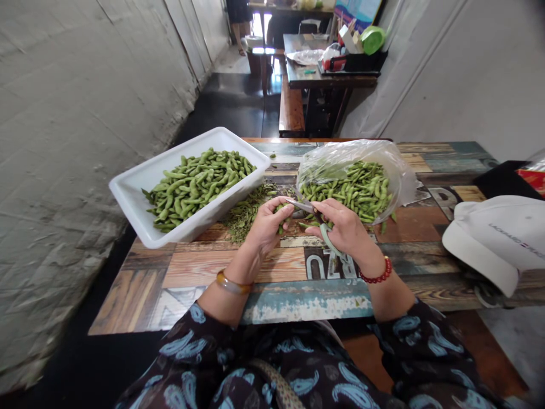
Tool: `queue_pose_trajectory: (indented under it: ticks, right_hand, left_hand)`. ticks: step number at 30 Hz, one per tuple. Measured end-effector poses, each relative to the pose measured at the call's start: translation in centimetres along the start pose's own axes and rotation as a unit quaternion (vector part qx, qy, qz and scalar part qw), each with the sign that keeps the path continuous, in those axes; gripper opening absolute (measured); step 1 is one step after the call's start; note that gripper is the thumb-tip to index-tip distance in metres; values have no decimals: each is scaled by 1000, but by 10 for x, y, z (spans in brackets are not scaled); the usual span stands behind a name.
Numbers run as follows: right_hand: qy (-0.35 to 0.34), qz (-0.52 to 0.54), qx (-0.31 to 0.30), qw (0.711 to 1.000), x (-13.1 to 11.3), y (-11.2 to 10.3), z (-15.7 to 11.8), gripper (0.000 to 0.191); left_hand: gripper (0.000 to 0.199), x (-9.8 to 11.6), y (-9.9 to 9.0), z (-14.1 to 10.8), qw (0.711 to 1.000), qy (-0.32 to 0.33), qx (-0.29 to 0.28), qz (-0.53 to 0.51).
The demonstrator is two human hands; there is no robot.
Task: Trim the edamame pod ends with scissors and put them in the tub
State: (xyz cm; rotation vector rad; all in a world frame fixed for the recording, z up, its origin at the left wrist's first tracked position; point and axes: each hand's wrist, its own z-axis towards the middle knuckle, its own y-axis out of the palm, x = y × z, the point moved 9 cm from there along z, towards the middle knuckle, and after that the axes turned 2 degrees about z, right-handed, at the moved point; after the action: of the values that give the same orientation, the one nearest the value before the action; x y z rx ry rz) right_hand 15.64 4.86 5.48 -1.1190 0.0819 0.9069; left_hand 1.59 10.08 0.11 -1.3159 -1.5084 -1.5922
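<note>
My left hand [269, 224] is closed around a few green edamame pods [281, 221], partly hidden by the fingers. In my right hand [343, 224] is a pair of scissors [327, 236] with pale green handles. Their blades point left and reach the fingertips of my left hand. To the left stands a white plastic tub [145, 233], tilted in view, with many pods [196, 187] inside. Beyond my right hand lies a clear plastic bag [323, 156], open toward me, with more pods [353, 190]. A heap of small green trimmings [244, 216] sits between tub and left hand.
Everything lies on a patchwork-patterned wooden table [213, 267]. A white cap [498, 233] rests at the right edge, near a black and red item. Farther back are a bench [292, 105] and another table [298, 74] holding a black tray. Part of a person [239, 23] shows in the background.
</note>
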Motion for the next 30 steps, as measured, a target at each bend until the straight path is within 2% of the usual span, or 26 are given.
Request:
queue_pose_trajectory:
  ticks: [8,10,14,18,20,22,24,25,28,30]
  right_hand:
    - [33,-17,-26,999,7,7,-2,39]
    - [45,-22,-2,999,14,5,-2,38]
    - [90,-12,82,992,35,-10,-4,38]
    - [121,26,120,985,45,-18,-4,39]
    - [121,40,124,984,45,-19,-3,40]
    - [117,44,129,984,43,-20,-3,40]
    - [112,46,135,983,42,-21,-2,40]
    - [109,48,139,983,41,-22,-2,41]
    - [105,53,146,982,40,-24,-2,41]
    - [106,53,151,981,40,-25,-3,40]
  left_hand:
    - [33,-4,4,0,997,-43,-20,-58]
    - [31,-4,4,0,994,-60,-24,-85]
    - [29,-6,2,2,991,-80,-37,-104]
    - [27,3,0,4,999,-16,-25,-25]
    - [28,19,-3,3,999,38,-4,39]
    - [27,45,-6,2,988,102,15,117]
    - [21,79,-11,3,957,181,41,223]
    - [17,99,-16,4,927,222,64,294]
    - [9,151,-40,11,800,298,156,497]
    - [10,175,-60,17,708,308,206,601]
